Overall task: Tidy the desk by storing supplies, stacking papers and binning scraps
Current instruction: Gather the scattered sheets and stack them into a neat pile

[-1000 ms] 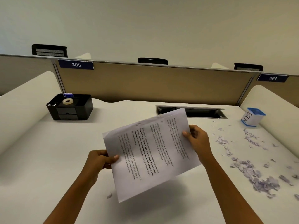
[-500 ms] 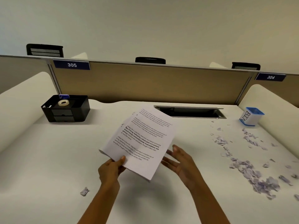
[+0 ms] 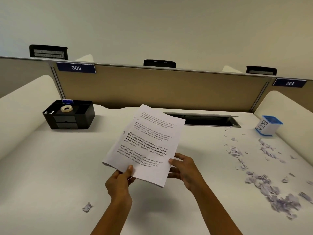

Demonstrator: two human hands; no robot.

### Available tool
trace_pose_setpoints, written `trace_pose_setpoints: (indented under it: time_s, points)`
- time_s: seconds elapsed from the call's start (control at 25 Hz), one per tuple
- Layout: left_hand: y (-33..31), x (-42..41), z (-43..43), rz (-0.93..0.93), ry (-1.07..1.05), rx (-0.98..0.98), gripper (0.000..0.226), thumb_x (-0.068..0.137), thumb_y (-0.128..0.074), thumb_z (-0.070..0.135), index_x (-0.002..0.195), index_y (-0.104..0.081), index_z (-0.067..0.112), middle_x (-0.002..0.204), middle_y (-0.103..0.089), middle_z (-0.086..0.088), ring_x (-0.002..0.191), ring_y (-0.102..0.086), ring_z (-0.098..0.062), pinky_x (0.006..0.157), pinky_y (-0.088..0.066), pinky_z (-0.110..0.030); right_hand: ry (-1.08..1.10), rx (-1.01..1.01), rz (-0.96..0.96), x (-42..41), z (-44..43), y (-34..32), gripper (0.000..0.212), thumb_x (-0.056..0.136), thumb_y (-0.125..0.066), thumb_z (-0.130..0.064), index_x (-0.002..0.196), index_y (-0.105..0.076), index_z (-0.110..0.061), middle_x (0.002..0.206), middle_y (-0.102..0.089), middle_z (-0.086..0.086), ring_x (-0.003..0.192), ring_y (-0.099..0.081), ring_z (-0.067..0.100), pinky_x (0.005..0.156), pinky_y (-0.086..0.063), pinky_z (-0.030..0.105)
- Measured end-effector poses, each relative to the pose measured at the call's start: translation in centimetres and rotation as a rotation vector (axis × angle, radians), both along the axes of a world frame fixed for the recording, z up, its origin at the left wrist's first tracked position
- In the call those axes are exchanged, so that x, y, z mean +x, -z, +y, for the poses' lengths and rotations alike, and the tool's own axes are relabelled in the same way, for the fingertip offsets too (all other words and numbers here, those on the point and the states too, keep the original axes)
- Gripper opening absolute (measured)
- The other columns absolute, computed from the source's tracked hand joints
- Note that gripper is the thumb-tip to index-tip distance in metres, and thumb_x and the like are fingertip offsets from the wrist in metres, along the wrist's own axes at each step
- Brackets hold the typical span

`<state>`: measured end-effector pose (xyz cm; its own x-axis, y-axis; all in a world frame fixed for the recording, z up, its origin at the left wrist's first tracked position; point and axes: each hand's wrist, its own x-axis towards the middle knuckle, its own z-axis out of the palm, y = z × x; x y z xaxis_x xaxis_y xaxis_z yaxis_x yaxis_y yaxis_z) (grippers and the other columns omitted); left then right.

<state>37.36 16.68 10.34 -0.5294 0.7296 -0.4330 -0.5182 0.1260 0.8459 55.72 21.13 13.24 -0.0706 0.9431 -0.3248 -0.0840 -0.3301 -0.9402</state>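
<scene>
While the stack of papers (image 3: pixel 147 143) hangs above the desk (image 3: pixel 50 167) at centre, I see the left hand (image 3: pixel 118 182) pinching its near edge, thumb on top, and the right hand (image 3: pixel 184 170) gripping the near right corner. Torn scraps (image 3: pixel 274 192) litter the desk out at three o'clock, the bin (image 3: pixel 269 126) at two, the black organizer (image 3: pixel 69 114) at ten.

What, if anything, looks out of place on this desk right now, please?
Torn paper scraps lie strewn across the right of the desk, outside the blue bin, and one stray scrap lies alone at front left. The held papers look intact.
</scene>
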Motion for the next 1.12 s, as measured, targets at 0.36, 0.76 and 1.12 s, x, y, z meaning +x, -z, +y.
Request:
trace_pose_setpoints:
  time_s: [0.36, 0.76, 1.12]
  points:
    - [-0.3, -1.9, 3.7, 0.26, 0.15, 0.153, 0.029, 0.096, -0.044, 0.033, 0.109, -0.061, 0.014, 0.096, -0.07, -0.007, 0.086, -0.069, -0.024, 0.076, -0.058, -0.039, 0.035, 0.079, -0.074, -0.7, 5.9, -0.4, 0.03, 0.088, -0.057, 0.001, 0.116, -0.054, -0.007, 0.101, -0.07, 0.013, 0.084, -0.071, 0.027, 0.067, -0.06, 0.035]
    - [10.8, -8.1, 8.4, 1.572, 0.546, -0.272, 0.075, 0.092, 0.002, 0.056, 0.147, -0.021, 0.011, 0.155, -0.02, -0.006, 0.143, -0.015, -0.021, 0.116, 0.002, -0.036, -0.183, -0.111, -0.118, -3.4, 20.3, 0.2, 0.036, 0.087, -0.055, 0.008, 0.122, -0.051, 0.001, 0.092, -0.068, 0.011, 0.072, -0.07, 0.02, 0.053, -0.057, 0.028]
    - [11.1, -8.1, 9.0, 1.666, 0.541, -0.346, 0.065, 0.094, -0.011, 0.051, 0.15, -0.011, 0.018, 0.158, -0.007, 0.002, 0.146, -0.003, -0.014, 0.118, -0.004, -0.038, -0.275, -0.24, -0.17, -7.7, 31.0, 5.4, 0.037, 0.087, -0.054, 0.008, 0.122, -0.053, -0.005, 0.1, -0.066, 0.012, 0.079, -0.066, 0.022, 0.054, -0.059, 0.028]
